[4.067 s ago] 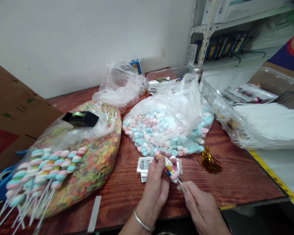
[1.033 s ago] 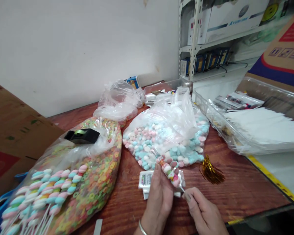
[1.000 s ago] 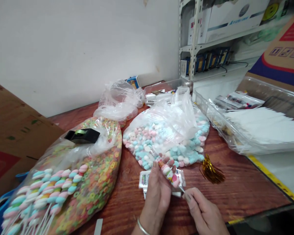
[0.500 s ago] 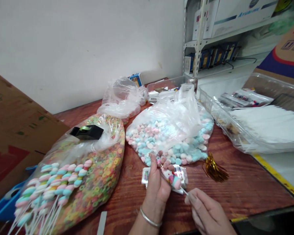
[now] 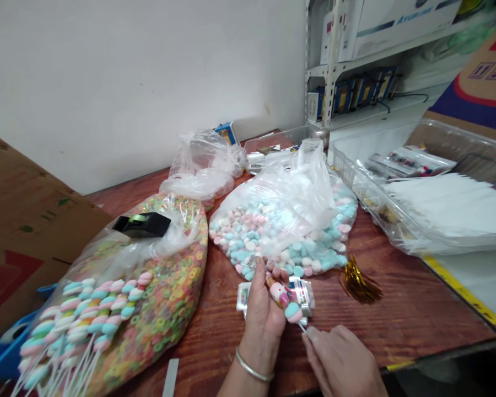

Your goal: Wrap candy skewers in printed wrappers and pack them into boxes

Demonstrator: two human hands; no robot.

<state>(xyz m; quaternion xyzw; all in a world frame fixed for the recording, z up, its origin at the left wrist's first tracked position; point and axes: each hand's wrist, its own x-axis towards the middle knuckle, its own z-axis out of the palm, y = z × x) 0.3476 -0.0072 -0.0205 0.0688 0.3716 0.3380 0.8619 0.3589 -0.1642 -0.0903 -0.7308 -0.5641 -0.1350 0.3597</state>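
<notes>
My left hand [image 5: 265, 314], wearing a metal bangle, is closed around the upper part of a marshmallow skewer [image 5: 293, 313], with clear film at its fingertips. Pink, white and blue pieces show beside the palm; the top is partly hidden by fingers. Between thumb and fingers, my right hand [image 5: 344, 358] pinches the white stick at its lower end. Beneath the left hand lie printed plastic packets [image 5: 242, 294]. A bunch of gold twist ties [image 5: 361, 282] rests to the right, beside a clear bag of pastel marshmallows [image 5: 231, 229].
At left, a bag of colourful rings [image 5: 176, 298] bears several finished marshmallow skewers [image 5: 82, 314] and a black tape dispenser [image 5: 143, 225]. A clear tray [image 5: 391, 234] with white sticks stands at right. Cardboard boxes flank both sides; a metal shelf [image 5: 329, 71] stands behind.
My right hand has shifted left and slightly down with the stick, closer to my left hand. The skewer now points more steeply downward. The whole view has moved slightly.
</notes>
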